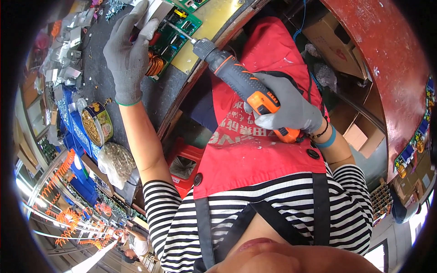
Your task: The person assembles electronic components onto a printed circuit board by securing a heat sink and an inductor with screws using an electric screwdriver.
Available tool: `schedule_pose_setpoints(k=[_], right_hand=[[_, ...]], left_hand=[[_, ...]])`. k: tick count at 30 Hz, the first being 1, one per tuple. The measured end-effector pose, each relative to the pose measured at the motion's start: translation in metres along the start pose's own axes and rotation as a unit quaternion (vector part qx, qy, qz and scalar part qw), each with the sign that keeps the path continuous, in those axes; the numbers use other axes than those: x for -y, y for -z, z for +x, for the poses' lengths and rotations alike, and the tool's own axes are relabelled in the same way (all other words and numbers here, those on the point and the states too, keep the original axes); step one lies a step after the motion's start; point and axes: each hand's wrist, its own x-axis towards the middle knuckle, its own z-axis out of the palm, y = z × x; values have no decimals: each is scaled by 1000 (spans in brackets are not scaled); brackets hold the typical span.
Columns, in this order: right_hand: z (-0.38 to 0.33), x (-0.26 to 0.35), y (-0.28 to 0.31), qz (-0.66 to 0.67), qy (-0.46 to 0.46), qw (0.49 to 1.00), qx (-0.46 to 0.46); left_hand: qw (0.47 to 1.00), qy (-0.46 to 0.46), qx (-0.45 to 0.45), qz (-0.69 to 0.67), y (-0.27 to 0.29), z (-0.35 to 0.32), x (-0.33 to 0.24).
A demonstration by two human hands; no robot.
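- Right grip: clenched around black-and-orange drill; bit over green circuit board.
- Left grip: gloved fingers grasping silver metal piece beside bit.

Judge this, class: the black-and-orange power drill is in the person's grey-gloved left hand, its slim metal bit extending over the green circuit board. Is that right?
The hand is wrong: the head view shows the black-and-orange power drill in the grey-gloved right hand, its slim metal bit extending over the green circuit board.
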Motion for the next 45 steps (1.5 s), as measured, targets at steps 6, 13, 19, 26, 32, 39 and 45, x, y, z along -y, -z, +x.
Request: schedule_pose_setpoints(k=[6,13,19,26,32,39,45], right_hand=[[2,-1,2,-35,28,999,-5],[3,-1,10,238,-43,967,79],[16,-24,20,434,-55,880,185],[16,13,24,189,-77,972,116],[-4,22,39,-92,-2,995,37],[-13,17,37,-124,19,991,55],[-20,25,37,-101,-2,994,33]], left_hand=[[1000,-5,0,-27,-1,2,-9],[1000,-1,-7,-10,-4,3,-11],[999,-29,-37,-4,-4,9,-5],[998,35,-34,47,3,5,-18],[887,248,-316,-229,23,-8,18],[959,152,-216,98,39,37,142],[947,320,1,5,32,51,126]])
